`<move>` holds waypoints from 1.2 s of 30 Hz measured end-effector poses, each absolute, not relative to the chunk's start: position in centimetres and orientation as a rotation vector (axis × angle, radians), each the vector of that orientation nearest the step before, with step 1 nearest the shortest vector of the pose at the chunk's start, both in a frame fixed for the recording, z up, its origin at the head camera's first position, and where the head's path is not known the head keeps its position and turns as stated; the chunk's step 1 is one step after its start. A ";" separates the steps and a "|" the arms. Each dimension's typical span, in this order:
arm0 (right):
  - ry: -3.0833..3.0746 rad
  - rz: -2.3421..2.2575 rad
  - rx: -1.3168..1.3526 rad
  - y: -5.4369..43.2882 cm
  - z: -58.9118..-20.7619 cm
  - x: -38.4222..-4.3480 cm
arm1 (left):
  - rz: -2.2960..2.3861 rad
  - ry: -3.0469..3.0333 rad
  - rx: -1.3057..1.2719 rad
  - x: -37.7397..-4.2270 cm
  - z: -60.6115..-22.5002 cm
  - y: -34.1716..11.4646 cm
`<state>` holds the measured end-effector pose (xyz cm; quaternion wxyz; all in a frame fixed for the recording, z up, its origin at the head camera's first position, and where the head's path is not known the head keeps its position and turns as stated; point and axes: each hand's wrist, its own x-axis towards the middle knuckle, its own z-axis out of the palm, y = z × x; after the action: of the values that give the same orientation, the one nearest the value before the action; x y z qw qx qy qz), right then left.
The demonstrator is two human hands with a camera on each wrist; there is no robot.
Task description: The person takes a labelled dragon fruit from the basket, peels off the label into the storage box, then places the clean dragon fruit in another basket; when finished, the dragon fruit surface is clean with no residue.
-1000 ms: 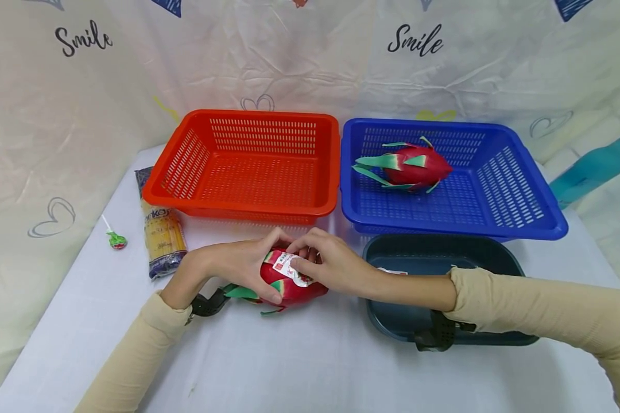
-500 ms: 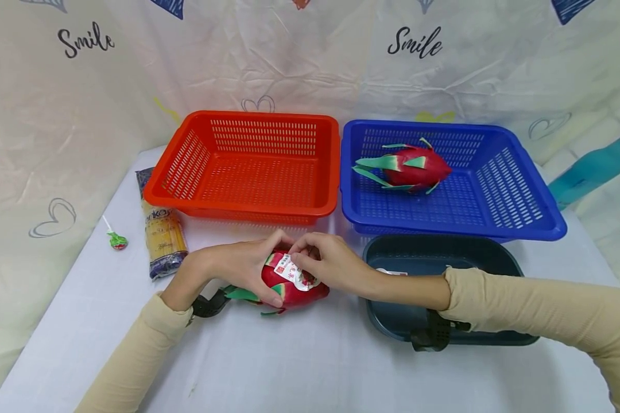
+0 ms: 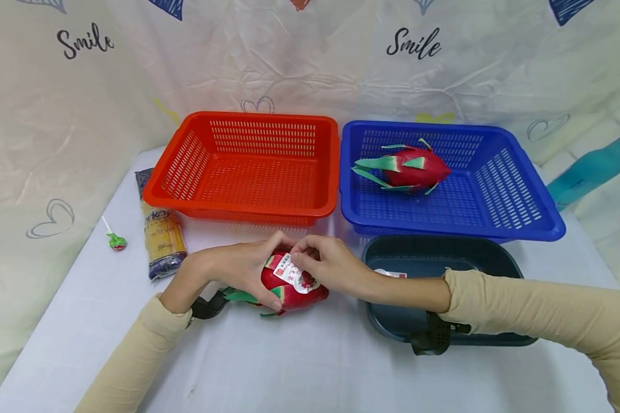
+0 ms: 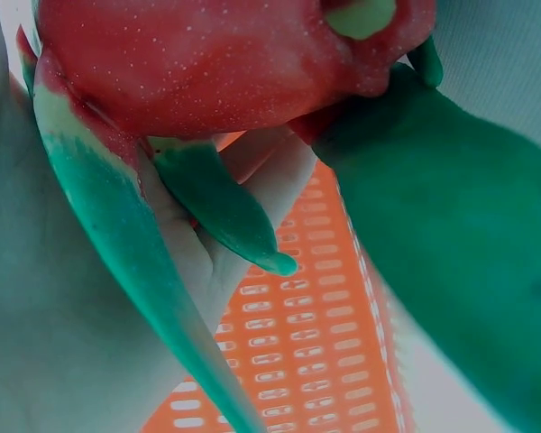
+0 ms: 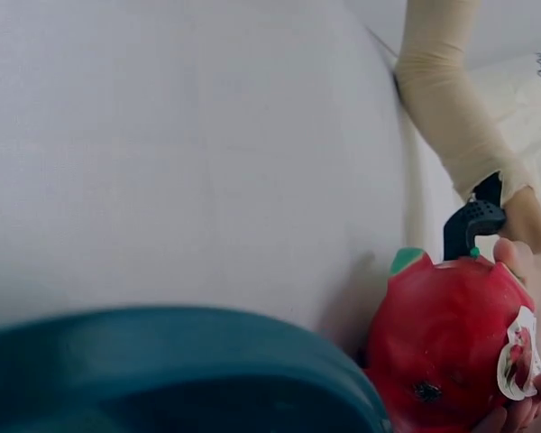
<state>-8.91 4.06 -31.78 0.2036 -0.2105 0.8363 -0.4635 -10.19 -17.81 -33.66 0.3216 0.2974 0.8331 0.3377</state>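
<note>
On the white table, in the head view, lies a red dragon fruit (image 3: pixel 295 299) with green leaf tips pointing left. My left hand (image 3: pixel 240 265) holds it from the left, thumb on the near side and fingers over the far side. A white printed sticker (image 3: pixel 287 272) with a fruit picture lies against its top. My right hand (image 3: pixel 336 265) pinches the sticker's right edge between thumb and fingers. The right wrist view shows the fruit's rounded end (image 5: pixel 437 347) with the sticker (image 5: pixel 520 356) on its side. Green leaves (image 4: pixel 433 207) fill much of the left wrist view.
Behind the hands stand a red basket (image 3: pixel 258 212) and a blue basket (image 3: pixel 496 226), which holds another dragon fruit (image 3: pixel 418 167). A dark tray (image 3: pixel 392 321) lies under my right forearm. To the left are a pasta packet (image 3: pixel 163 235) and a lollipop (image 3: pixel 116 241); a teal bottle (image 3: pixel 589 175) stands right.
The sticker has shifted slightly down and turned on the fruit, and more of its printed face shows. My right hand has moved a little with it; my left hand keeps its hold.
</note>
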 end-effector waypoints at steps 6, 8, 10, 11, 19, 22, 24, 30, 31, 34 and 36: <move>2.306 -1.312 -0.549 4.0 -31.7 -8.9 | 0.880 2.200 0.778 -10.1 -33.6 -17.8; 2.294 -1.321 -0.536 4.0 -31.7 -8.9 | 0.878 2.203 0.781 -10.1 -33.6 -17.8; 2.283 -1.324 -0.519 4.0 -31.6 -8.9 | 0.876 2.205 0.788 -10.1 -33.6 -17.8; 2.276 -1.325 -0.513 4.1 -31.6 -8.9 | 0.875 2.207 0.795 -10.2 -33.6 -17.8; 2.315 -1.310 -0.615 4.1 -31.5 -8.7 | 0.866 2.211 0.817 -10.2 -33.5 -17.8; 2.357 -1.323 -0.687 4.1 -31.6 -8.6 | 0.853 2.221 0.833 -10.2 -33.5 -17.8; 2.364 -1.336 -0.707 4.1 -31.7 -8.6 | 0.842 2.228 0.842 -10.3 -33.4 -17.8; 2.303 -1.337 -0.650 4.1 -31.5 -8.6 | 0.807 2.256 0.855 -10.1 -33.1 -17.7; 2.292 -1.333 -0.638 4.1 -31.4 -8.6 | 0.806 2.256 0.855 -10.1 -33.1 -17.7; 2.257 -1.320 -0.606 4.2 -31.4 -8.8 | 0.807 2.255 0.856 -10.0 -33.1 -17.6; 2.231 -1.319 -0.581 4.2 -31.3 -8.9 | 0.811 2.256 0.858 -9.9 -33.1 -17.6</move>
<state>-8.85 4.17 -31.33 0.2402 -0.2125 0.8153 -0.4821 -9.89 -17.61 -33.05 0.2934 0.3222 0.8470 0.3044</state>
